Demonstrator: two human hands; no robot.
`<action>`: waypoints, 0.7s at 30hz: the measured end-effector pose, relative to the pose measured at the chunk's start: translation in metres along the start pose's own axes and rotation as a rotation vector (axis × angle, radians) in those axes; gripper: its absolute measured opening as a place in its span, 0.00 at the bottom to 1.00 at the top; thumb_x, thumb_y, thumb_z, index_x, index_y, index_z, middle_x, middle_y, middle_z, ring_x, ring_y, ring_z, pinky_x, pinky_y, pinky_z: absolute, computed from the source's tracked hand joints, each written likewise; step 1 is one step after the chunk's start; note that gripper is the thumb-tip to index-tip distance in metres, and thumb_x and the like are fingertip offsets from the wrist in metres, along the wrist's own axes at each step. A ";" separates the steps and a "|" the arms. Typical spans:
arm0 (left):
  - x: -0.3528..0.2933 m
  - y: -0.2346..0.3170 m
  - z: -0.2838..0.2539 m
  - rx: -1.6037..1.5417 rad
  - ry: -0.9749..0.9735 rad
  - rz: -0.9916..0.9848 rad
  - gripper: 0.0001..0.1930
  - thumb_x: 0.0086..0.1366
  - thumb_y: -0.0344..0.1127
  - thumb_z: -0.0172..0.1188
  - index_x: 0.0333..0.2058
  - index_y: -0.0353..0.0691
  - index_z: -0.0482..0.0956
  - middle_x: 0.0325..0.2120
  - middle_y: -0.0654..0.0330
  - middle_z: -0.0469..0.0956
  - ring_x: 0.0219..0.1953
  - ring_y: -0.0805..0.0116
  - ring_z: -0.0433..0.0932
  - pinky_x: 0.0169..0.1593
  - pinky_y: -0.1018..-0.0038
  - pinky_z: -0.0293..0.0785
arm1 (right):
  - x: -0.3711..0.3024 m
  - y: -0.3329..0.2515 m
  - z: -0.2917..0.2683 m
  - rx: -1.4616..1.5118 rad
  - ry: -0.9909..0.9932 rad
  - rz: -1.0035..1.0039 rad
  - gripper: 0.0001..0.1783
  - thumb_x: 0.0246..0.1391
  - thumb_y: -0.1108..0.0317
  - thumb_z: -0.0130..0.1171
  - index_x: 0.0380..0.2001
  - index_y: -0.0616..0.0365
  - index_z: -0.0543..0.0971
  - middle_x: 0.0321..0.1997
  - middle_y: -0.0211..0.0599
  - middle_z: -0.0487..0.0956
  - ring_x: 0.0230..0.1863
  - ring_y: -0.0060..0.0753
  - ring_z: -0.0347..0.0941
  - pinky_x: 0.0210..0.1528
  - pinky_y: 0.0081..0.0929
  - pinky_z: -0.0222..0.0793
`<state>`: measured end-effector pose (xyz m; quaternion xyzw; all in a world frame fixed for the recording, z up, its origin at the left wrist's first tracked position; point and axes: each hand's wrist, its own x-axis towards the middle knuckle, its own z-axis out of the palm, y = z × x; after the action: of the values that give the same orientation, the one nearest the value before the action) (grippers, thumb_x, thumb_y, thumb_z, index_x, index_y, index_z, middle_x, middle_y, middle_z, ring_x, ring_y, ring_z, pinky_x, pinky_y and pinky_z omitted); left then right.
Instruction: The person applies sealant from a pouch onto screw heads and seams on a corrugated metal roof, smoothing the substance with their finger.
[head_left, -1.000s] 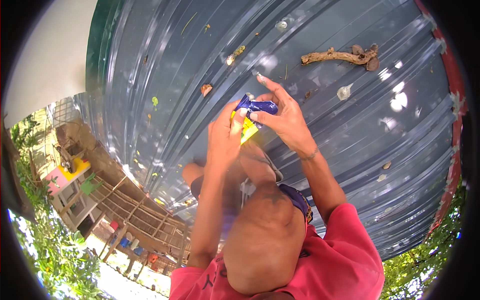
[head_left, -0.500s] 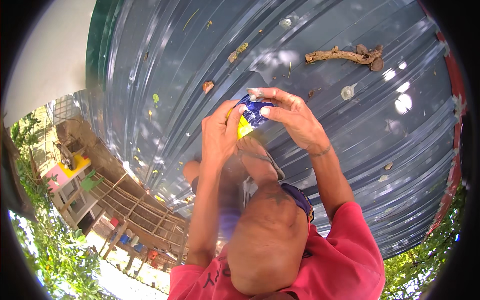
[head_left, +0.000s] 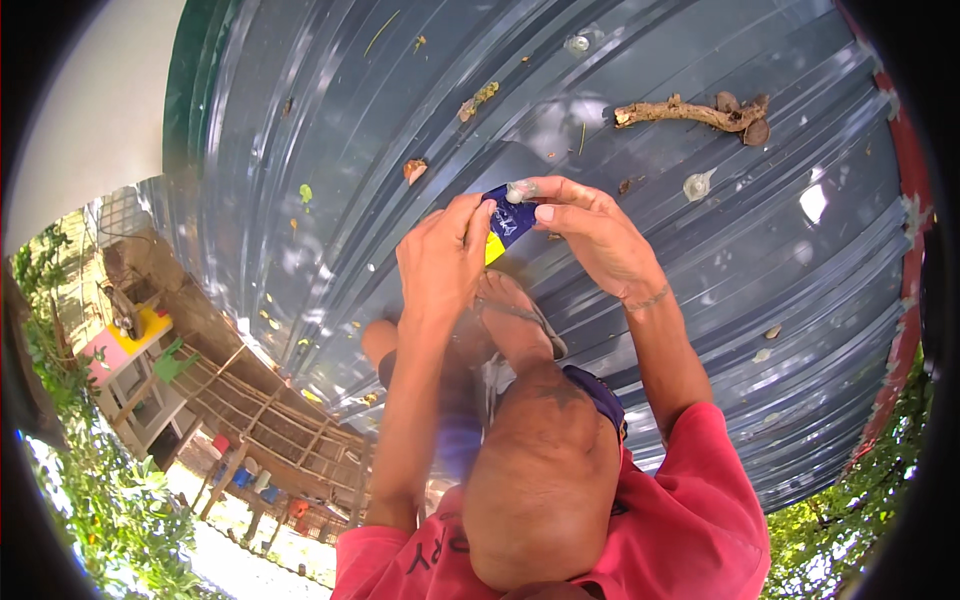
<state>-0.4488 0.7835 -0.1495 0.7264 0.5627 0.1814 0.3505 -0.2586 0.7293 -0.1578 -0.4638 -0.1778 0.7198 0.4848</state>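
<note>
Over the last 1 second, the right hand (head_left: 600,235) has brought its raised forefinger down to the upper edge of the small blue-and-yellow packet (head_left: 514,219), and the crumpled blue face now looks flatter; this suggests steadier control, with 2 hands drawing it out. The packet is held up in front of the foot (head_left: 508,290), over the ribbed metal sheet (head_left: 740,230). The left hand (head_left: 440,255) pinches its left side; the right thumb and forefinger grip the right side. Its yellow corner points down toward the foot; the visible part runs from upper right to lower left, though fingers hide its full long axis.
</note>
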 end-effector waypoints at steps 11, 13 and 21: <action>0.056 -0.034 0.030 -0.112 -0.231 0.080 0.15 0.73 0.39 0.52 0.50 0.35 0.78 0.42 0.44 0.80 0.46 0.48 0.79 0.50 0.57 0.71 | 0.044 -0.099 -0.078 -0.674 0.410 -0.432 0.21 0.57 0.73 0.51 0.54 0.58 0.80 0.63 0.39 0.74 0.62 0.37 0.66 0.64 0.36 0.63; 0.077 -0.028 0.051 -0.185 -0.169 0.371 0.15 0.73 0.38 0.52 0.51 0.36 0.79 0.54 0.46 0.77 0.57 0.48 0.75 0.60 0.59 0.69 | 0.075 -0.101 -0.096 -1.334 0.473 -0.724 0.24 0.54 0.75 0.51 0.53 0.52 0.81 0.60 0.43 0.73 0.63 0.45 0.63 0.63 0.39 0.65; 0.102 -0.023 0.072 -0.080 -0.331 0.256 0.17 0.74 0.38 0.52 0.54 0.34 0.77 0.69 0.53 0.64 0.72 0.48 0.59 0.70 0.59 0.61 | 0.125 -0.096 -0.099 -1.574 0.444 -0.737 0.25 0.48 0.77 0.51 0.48 0.45 0.85 0.54 0.42 0.73 0.62 0.52 0.60 0.66 0.48 0.59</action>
<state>-0.3863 0.8601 -0.2288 0.7973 0.3928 0.1247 0.4410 -0.1366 0.8630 -0.2018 -0.7039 -0.6597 0.0820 0.2503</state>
